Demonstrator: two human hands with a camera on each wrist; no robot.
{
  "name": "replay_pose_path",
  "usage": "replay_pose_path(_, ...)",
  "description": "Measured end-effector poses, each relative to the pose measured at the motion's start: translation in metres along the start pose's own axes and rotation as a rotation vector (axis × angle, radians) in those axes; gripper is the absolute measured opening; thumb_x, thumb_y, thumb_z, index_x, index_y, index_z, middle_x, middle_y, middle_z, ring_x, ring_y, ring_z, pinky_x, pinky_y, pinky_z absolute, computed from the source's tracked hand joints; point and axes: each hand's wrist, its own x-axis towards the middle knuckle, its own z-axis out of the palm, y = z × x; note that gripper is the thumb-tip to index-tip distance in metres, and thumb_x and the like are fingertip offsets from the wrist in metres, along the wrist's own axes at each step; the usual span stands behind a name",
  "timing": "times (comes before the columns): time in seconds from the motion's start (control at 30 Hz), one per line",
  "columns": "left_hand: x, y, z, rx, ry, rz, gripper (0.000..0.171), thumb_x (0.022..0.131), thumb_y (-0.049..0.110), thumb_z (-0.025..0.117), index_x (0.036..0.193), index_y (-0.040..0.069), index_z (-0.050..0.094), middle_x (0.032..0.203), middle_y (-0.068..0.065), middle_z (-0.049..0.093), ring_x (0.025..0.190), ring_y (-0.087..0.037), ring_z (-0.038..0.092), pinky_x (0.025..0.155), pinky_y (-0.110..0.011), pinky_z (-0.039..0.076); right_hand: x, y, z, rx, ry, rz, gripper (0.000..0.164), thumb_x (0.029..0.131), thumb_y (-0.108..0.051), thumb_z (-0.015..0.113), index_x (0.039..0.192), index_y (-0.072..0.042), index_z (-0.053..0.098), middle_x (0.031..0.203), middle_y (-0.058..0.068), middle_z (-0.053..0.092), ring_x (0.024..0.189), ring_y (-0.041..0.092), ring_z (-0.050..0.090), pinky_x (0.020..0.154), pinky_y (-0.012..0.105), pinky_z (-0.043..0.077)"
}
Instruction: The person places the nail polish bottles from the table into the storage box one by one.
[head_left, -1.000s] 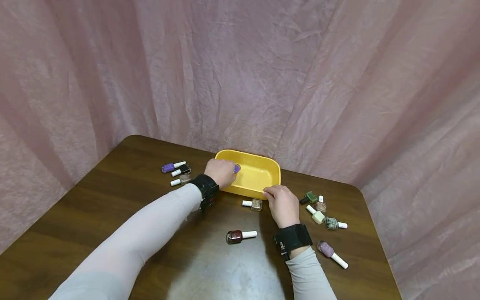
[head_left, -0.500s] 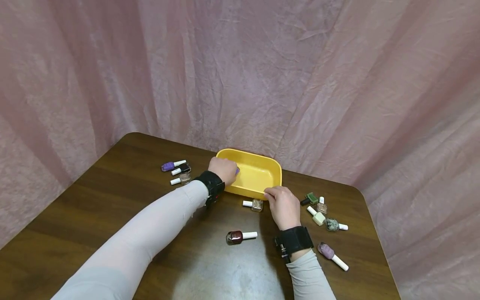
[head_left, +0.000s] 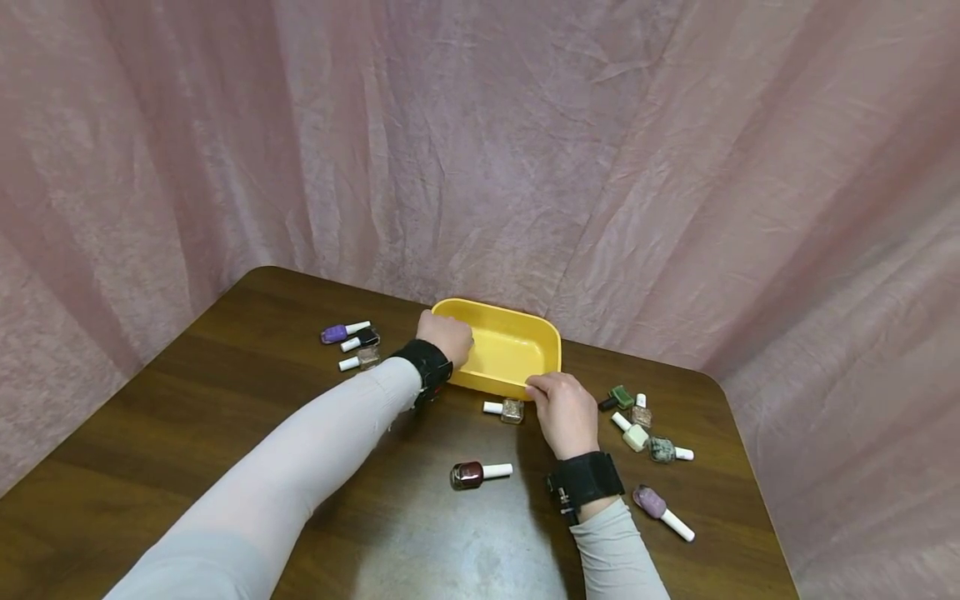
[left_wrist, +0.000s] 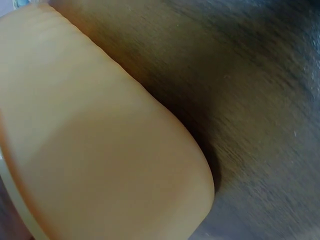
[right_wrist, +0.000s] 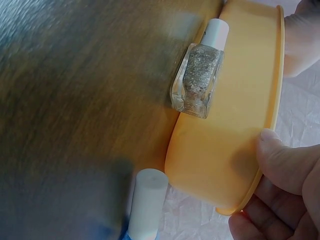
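In the head view, my left hand (head_left: 447, 337) reaches over the left end of a yellow plastic tray (head_left: 512, 387), fingers curled down inside it. The purple nail polish bottle that it held in the earlier frames is now hidden behind the hand. The left wrist view shows mostly the tray's outer wall (left_wrist: 110, 140), and no fingers. My right hand (head_left: 567, 412) pinches the near right corner of the rim; in the right wrist view the thumb (right_wrist: 280, 155) lies on the rim's outer side. A glitter nail polish bottle (head_left: 513, 411) lies against the tray's front wall.
Purple (head_left: 333, 334), black (head_left: 368, 336) and glitter (head_left: 368, 357) bottles lie left. A dark red bottle (head_left: 467, 476) lies in front. On the right are green (head_left: 621, 397), pale green (head_left: 636, 437), speckled (head_left: 662, 450) and lilac (head_left: 649, 501) bottles, plus another glitter one (head_left: 641, 416).
My left hand has shifted slightly right and away over the tray. The purple bottle showing past its fingers has gone out of sight. My right hand stays at the rim.
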Motion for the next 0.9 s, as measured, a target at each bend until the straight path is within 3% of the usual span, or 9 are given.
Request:
replay_pose_path(0.3, 0.006, -0.003, 0.001, -0.02, -0.021, -0.029, 0.02, 0.109, 0.028, 0.064, 0.104, 0.022, 0.082, 0.087, -0.001, 0.072, 0.09, -0.023, 0.068, 0.099, -0.054, 0.044, 0.003, -0.001, -0.001, 0.003, -0.008, 0.001, 0.007, 0.094, -0.012, 0.088, 0.101, -0.012, 0.086, 0.097, 0.004, 0.08, 0.097, 0.031, 0.076, 0.077, 0.053, 0.061)
replay_pose_path(0.43, 0.009, -0.004, 0.002, -0.028, -0.032, -0.043, 0.027, 0.112, 0.034, 0.06, 0.102, 0.022, 0.083, 0.087, -0.001, 0.072, 0.092, -0.023, 0.069, 0.101, -0.053, 0.044, 0.003, 0.0, 0.001, 0.006, -0.012, 0.0, 0.007, 0.094, -0.012, 0.088, 0.101, -0.012, 0.086, 0.098, 0.005, 0.08, 0.097, 0.031, 0.076, 0.077, 0.052, 0.061)
replay_pose_path(0.57, 0.026, -0.009, 0.017, -0.036, -0.02, -0.038, 0.039, 0.114, 0.042, 0.055, 0.098, 0.021, 0.083, 0.086, -0.001, 0.073, 0.09, -0.024, 0.069, 0.099, -0.055, 0.042, 0.003, 0.002, 0.001, 0.003, -0.011, -0.001, 0.008, 0.094, -0.014, 0.088, 0.102, -0.012, 0.086, 0.098, 0.005, 0.08, 0.097, 0.031, 0.076, 0.077, 0.052, 0.061)
replay_pose_path(0.73, 0.041, -0.014, 0.026, -0.03, -0.045, -0.039, 0.041, 0.114, 0.045, 0.054, 0.097, 0.023, 0.084, 0.085, 0.0, 0.073, 0.09, -0.024, 0.07, 0.101, -0.057, 0.04, 0.004, 0.002, 0.002, 0.003, -0.011, 0.0, 0.008, 0.095, -0.014, 0.088, 0.102, -0.013, 0.086, 0.098, 0.004, 0.081, 0.097, 0.03, 0.076, 0.078, 0.052, 0.061)
replay_pose_path(0.8, 0.04, -0.012, 0.022, -0.024, -0.068, -0.044, 0.042, 0.115, 0.045, 0.053, 0.098, 0.023, 0.084, 0.085, 0.001, 0.073, 0.091, -0.023, 0.07, 0.103, -0.057, 0.039, 0.005, 0.002, 0.002, 0.005, -0.011, 0.0, 0.008, 0.095, -0.014, 0.087, 0.102, -0.013, 0.086, 0.098, 0.004, 0.08, 0.097, 0.03, 0.076, 0.078, 0.052, 0.061)
replay_pose_path(0.9, 0.042, -0.014, 0.026, -0.023, -0.05, -0.043, 0.042, 0.114, 0.046, 0.054, 0.097, 0.023, 0.085, 0.085, 0.001, 0.074, 0.09, -0.023, 0.07, 0.103, -0.058, 0.039, 0.005, 0.002, 0.004, 0.007, -0.012, -0.002, 0.007, 0.095, -0.014, 0.087, 0.102, -0.012, 0.086, 0.098, 0.005, 0.08, 0.097, 0.03, 0.076, 0.078, 0.051, 0.061)
